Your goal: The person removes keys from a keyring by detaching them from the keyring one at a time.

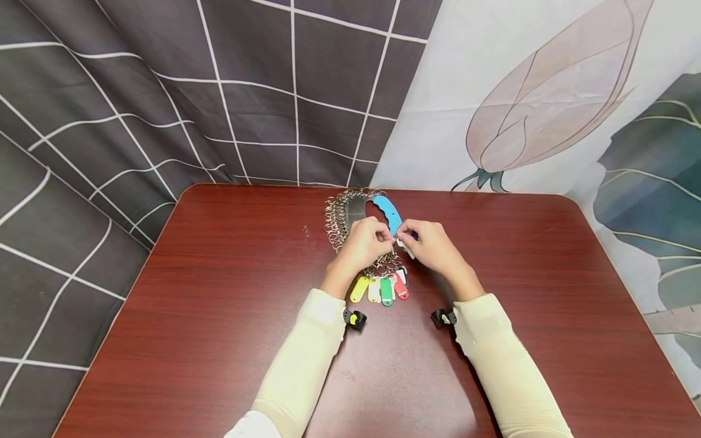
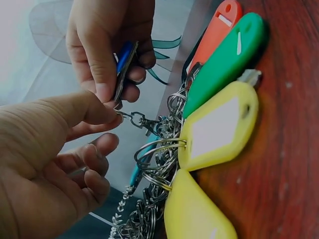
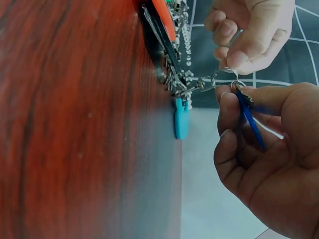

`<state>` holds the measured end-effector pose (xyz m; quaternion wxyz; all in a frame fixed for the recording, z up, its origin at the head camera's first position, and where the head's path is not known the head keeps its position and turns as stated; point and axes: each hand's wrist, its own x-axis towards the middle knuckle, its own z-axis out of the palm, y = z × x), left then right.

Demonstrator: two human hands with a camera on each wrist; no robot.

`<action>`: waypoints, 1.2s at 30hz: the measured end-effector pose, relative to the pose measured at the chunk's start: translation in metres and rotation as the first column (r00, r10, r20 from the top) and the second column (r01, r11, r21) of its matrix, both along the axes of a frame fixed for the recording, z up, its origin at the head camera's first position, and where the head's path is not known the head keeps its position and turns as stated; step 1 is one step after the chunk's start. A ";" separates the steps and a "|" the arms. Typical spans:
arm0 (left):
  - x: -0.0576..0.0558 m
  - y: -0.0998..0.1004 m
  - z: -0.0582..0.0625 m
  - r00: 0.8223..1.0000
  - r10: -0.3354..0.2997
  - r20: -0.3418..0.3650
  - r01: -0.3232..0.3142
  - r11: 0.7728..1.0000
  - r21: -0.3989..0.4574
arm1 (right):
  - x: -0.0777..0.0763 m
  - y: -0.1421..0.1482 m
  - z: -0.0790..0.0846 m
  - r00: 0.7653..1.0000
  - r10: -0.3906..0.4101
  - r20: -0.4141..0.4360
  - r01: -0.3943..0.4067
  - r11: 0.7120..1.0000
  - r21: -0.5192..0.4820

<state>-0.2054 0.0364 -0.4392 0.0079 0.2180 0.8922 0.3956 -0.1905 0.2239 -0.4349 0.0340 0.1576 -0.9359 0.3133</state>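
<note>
A: Please, where are the two hands at this moment?

B: They are close together above the brown table (image 1: 230, 304), just beside a light-blue handle (image 1: 387, 213) with a wavy edge. The left hand (image 1: 366, 243) pinches a thin metal ring (image 3: 232, 70) between thumb and forefinger, without a gap; its other fingers are loosely bent and do not touch the ring.

A: And what does the right hand (image 1: 431, 244) hold?

B: Its thumb and fingers are closed upon a dark-blue tag (image 3: 250, 122) and a key (image 3: 247, 98) (I see the teeth best from the right wrist). Both are very near to the metal ring, but whether the ring passes through them, I cannot tell.

A: Is this ring joined to something?

B: Yes, to a silver clasp (image 2: 145, 123), which leads to the cluster of rings (image 1: 334, 225) around the handle. On the near side of the cluster lie a plain yellow tag (image 1: 359, 289), a yellow tag with white label (image 1: 374, 291), a green tag (image 1: 386, 292) and a red tag (image 1: 402, 288).

A: What stands behind?

B: A dark curtain (image 1: 263, 109) with white lines, and beside it a pale curtain (image 1: 416, 152) with a printed flower bud
</note>
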 end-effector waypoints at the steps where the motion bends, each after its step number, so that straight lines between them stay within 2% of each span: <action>1: 0.000 0.000 0.000 1.000 0.001 0.006 -0.001 1.000 -0.004 | 0.000 0.000 0.000 1.000 -0.004 0.004 0.004 1.000 -0.001; 8: 0.001 0.002 0.001 0.997 0.038 0.066 -0.038 0.999 -0.007 | 0.001 -0.002 0.001 1.000 0.012 0.010 -0.012 1.000 -0.017; 12: 0.001 0.003 0.001 0.997 0.049 0.063 -0.048 0.999 -0.015 | 0.002 -0.003 0.001 1.000 0.024 0.002 -0.024 1.000 -0.016; 29: -0.001 -0.002 -0.004 0.999 -0.033 -0.023 0.033 0.999 0.018 | 0.002 -0.003 0.001 1.000 0.016 -0.023 -0.016 1.000 -0.003; 36: 0.000 -0.004 -0.001 0.995 -0.069 -0.068 0.068 0.998 -0.020 | 0.002 -0.002 -0.001 1.000 -0.002 -0.023 0.002 1.000 0.000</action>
